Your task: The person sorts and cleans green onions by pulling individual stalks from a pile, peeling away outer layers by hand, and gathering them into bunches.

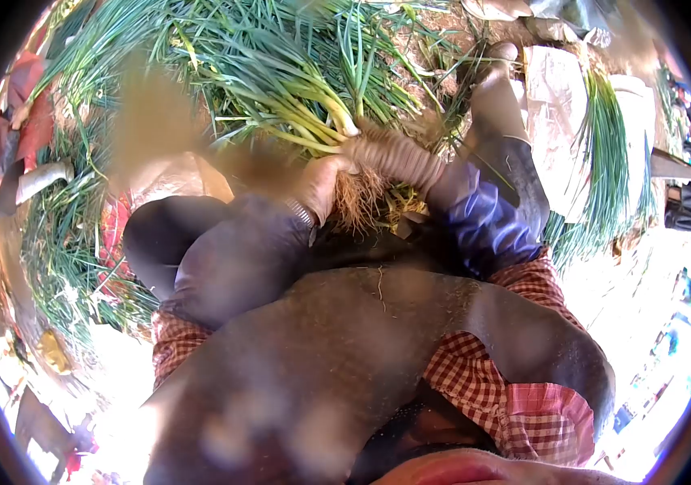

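A bunch of green onions (301, 121) lies across both hands, with pale stalks toward me and long green leaves fanning away. Its tangled brown roots (360, 202) hang down between my wrists. My left hand (323, 184) is closed at the root end, its fingers partly hidden by a blurred smudge. From the other side my right hand (386, 153), in what looks like a ribbed covering, closes over the base of the stalks. Both forearms wear blue-purple sleeves (483, 214). Loose green onions (224, 48) are heaped just beyond the hands.
More green onions (612, 145) lie on pale sacking (555, 105) at the right. Others (62, 259) spread over the ground at the left. Someone's boot or lower leg (499, 105) is at upper right. A dark apron (321, 347) covers my lap. Smudges blur parts of the view.
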`<action>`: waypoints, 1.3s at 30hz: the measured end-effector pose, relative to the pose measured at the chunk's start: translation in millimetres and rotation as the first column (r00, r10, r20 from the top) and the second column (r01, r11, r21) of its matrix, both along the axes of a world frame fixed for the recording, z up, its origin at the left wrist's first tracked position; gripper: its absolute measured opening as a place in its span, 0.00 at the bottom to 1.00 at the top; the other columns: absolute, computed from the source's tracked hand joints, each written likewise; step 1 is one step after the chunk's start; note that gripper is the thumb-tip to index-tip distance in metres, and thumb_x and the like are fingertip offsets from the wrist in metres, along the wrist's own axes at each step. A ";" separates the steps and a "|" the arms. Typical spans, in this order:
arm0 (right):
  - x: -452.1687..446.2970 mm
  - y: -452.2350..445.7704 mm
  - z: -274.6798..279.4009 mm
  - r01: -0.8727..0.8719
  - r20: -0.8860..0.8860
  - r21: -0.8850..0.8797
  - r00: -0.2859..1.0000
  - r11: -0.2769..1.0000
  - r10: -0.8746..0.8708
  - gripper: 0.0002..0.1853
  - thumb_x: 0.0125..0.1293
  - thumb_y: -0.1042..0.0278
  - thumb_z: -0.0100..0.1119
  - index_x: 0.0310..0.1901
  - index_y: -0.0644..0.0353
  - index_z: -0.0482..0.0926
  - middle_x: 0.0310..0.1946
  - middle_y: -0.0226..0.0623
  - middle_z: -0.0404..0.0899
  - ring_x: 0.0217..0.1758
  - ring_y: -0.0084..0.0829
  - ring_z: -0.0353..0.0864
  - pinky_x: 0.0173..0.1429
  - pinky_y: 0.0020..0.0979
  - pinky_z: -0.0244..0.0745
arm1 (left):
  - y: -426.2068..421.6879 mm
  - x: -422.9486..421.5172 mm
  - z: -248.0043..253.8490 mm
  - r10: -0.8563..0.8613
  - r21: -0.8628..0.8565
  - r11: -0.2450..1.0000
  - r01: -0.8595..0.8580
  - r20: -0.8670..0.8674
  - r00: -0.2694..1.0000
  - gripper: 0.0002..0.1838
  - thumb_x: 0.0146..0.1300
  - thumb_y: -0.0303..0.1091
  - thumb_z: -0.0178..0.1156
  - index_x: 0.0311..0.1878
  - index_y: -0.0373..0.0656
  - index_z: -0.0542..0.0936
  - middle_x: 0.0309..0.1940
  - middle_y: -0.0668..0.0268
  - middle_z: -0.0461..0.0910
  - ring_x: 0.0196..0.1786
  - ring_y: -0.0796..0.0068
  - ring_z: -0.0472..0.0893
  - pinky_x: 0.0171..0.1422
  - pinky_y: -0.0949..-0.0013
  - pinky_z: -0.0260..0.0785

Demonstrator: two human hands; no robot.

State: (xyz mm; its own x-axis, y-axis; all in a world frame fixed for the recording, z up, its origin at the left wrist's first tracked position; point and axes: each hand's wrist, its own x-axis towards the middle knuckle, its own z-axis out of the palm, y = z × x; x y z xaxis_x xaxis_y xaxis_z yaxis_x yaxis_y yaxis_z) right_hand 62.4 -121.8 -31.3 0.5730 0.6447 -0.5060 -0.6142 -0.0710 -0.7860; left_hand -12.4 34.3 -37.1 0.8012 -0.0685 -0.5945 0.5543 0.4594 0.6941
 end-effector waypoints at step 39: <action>-37.5 -46.9 54.3 0.245 0.099 0.045 0.964 0.968 -0.249 0.09 0.50 0.75 0.61 0.33 0.71 0.81 0.28 0.40 0.82 0.28 0.31 0.81 0.35 0.29 0.77 | 0.8 18.0 61.4 -0.611 0.605 0.741 0.292 0.425 0.668 0.12 0.60 0.30 0.61 0.47 0.40 0.79 0.39 0.62 0.80 0.40 0.73 0.79 0.43 0.72 0.71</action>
